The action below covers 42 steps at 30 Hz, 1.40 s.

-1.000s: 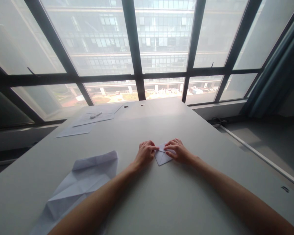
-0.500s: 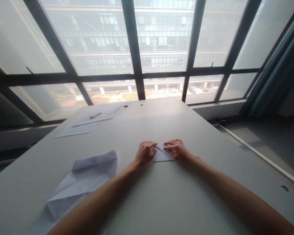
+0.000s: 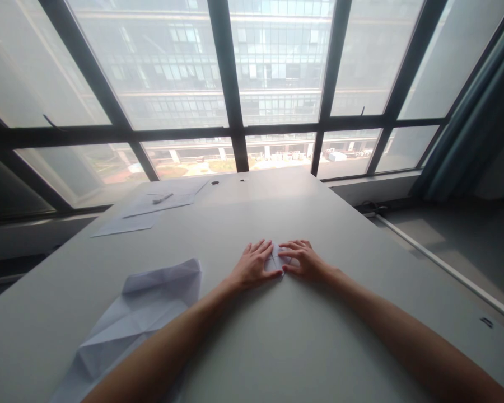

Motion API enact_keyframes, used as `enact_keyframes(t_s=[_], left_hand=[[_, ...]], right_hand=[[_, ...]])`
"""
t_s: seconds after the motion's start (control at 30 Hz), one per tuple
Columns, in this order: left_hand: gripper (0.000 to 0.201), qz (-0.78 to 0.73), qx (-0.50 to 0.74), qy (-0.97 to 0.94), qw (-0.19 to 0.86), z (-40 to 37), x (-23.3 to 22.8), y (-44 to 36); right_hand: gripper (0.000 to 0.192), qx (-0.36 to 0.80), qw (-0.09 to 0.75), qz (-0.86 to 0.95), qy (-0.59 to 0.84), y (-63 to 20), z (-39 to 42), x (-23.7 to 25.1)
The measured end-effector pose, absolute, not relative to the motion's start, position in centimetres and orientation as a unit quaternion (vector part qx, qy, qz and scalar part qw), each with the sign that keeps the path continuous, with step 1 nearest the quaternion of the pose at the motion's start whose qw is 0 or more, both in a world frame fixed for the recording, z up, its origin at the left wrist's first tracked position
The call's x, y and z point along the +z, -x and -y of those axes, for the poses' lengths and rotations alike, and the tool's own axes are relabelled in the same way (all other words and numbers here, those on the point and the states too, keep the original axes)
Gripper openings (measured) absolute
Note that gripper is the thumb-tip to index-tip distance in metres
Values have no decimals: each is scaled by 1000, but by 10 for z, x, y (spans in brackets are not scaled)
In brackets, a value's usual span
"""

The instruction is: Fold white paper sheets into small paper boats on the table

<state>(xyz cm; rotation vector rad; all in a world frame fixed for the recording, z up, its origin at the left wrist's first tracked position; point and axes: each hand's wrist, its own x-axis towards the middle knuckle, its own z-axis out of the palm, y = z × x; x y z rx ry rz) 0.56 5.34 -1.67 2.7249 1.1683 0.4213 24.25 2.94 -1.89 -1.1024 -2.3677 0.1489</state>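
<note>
A small folded white paper piece [image 3: 278,259] lies on the grey table [image 3: 277,336], almost wholly covered by both hands. My left hand [image 3: 254,265] lies flat on its left part with fingers spread, thumb along the near edge. My right hand [image 3: 302,259] presses on its right part with bent fingers. Only a narrow strip of paper shows between the two hands.
A larger creased white sheet [image 3: 130,319] lies at the near left of the table. Flat paper sheets [image 3: 151,210] with a white pen [image 3: 163,197] sit at the far left corner. Big windows rise behind the table; a curtain [image 3: 479,117] hangs at the right.
My left hand has opened out and slid right over the small paper, flattening it. My right hand edged left. The paper's visible triangle is now mostly hidden.
</note>
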Motion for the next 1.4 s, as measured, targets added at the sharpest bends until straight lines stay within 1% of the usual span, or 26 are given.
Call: enact_keyframes(t_s=[0.1,0.23,0.33,0.47,0.53,0.63,0.67,0.77,0.9,1.07,1.13,1.27,1.33,1.4], left_hand=[[84,-392,127,-907,85,-55,-16,-6],[77,-377,126,-913,94,-54,-14,-6],[64,-354,157,-918,88,-53,-13,-5],[40,-340,204,-915,79,-49,-11,-5],[32,-334,201,-917,88,-47,-8,-6],[34,-320,188,-923,99,-44,-4,-7],[36,-317,186,-925,101,-44,-4,-7],[40,-309,182,-927,107,-43,-3,-6],[37,-299,173,-931,118,-44,-4,-5],[35,-302,169,-931,120,-45,-6,-5],[33,-308,172,-929,115,-45,-8,-7],[34,-336,207,-915,80,-48,-12,-9],[27,-359,230,-902,69,-49,-13,-9],[21,-381,245,-889,64,-51,-14,-8]], right_hand=[[31,65,266,878,393,-242,-31,-20],[29,67,278,874,394,-242,-29,-19],[27,58,280,871,399,-241,-27,-16],[14,30,278,856,435,-239,-26,-14],[19,17,274,841,466,-239,-27,-14],[23,10,275,828,490,-240,-28,-16],[23,11,273,832,482,-241,-29,-17],[32,16,246,860,447,-241,-30,-18],[39,29,199,865,460,-241,-31,-21],[47,43,198,841,502,-240,-33,-25],[44,45,207,826,522,-240,-34,-27],[25,20,249,792,557,-242,-36,-27],[16,7,266,782,564,-243,-36,-26],[12,2,276,774,570,-244,-36,-26]])
